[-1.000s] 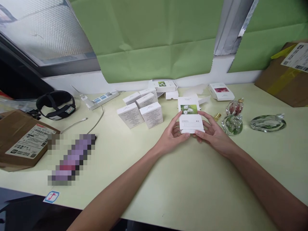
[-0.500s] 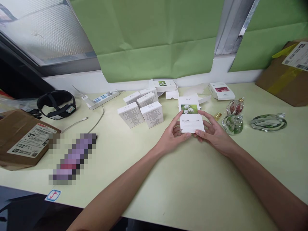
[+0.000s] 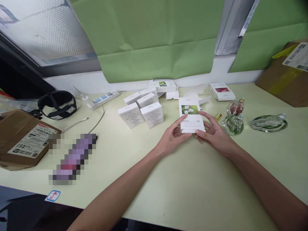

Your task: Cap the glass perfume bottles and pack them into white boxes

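A flat white box (image 3: 191,113) with a picture of white flowers on a green ground is held just above the pale table (image 3: 183,192), near its middle. My left hand (image 3: 173,136) grips the box's lower left edge, with the thumb on top. My right hand (image 3: 214,133) holds its lower right edge, fingers curled round the side. Both hands are closed on the box.
Several upright white boxes (image 3: 141,110) stand left of the held box. More white cartons (image 3: 163,85) (image 3: 221,90) lie by the wall. Two glass ornaments (image 3: 233,118) (image 3: 268,123) and a small gold piece (image 3: 218,116) sit to the right. Brown parcels (image 3: 22,141) (image 3: 285,75), a black strap (image 3: 57,104) and a power strip (image 3: 103,97) ring the edges.
My left thumb has slid a little further up onto the face of the box. The box and my right hand have hardly moved.
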Motion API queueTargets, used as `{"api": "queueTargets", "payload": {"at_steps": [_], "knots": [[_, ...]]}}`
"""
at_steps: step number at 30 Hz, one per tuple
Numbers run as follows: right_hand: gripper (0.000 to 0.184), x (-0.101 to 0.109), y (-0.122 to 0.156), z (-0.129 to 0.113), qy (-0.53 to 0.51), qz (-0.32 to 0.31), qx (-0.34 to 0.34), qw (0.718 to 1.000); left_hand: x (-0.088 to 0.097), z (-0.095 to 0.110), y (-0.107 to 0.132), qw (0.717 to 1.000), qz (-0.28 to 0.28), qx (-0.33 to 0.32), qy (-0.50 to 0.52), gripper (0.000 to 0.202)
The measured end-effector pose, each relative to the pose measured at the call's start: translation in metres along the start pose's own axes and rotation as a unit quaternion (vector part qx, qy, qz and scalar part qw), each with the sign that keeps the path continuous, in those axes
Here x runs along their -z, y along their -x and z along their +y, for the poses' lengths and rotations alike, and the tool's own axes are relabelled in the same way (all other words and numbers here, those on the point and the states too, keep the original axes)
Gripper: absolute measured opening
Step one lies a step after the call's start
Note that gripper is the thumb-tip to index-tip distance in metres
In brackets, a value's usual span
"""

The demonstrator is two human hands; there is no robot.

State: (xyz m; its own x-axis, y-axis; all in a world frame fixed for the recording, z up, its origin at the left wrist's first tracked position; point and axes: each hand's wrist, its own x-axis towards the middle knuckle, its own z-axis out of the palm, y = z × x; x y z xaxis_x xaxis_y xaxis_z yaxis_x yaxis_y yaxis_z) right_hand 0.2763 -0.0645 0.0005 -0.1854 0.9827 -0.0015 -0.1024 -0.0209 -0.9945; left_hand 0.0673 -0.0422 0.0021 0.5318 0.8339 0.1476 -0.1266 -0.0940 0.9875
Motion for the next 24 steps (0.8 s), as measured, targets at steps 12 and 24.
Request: {"api": "queueTargets", "payload": {"at_steps": [12,24], "knots": [[0.077,0.0001,0.0004,-0.0003,-0.002,0.006,-0.006,1.0,-0.0016,0.0029,0.0008,1.0,0.008,0.008,-0.021,0.067],[0.074,0.0004,0.0002,-0.0006,-0.005,0.005,-0.01,1.0,-0.0017,0.0035,0.0003,1.0,0.006,0.009,-0.015,0.067]]}}
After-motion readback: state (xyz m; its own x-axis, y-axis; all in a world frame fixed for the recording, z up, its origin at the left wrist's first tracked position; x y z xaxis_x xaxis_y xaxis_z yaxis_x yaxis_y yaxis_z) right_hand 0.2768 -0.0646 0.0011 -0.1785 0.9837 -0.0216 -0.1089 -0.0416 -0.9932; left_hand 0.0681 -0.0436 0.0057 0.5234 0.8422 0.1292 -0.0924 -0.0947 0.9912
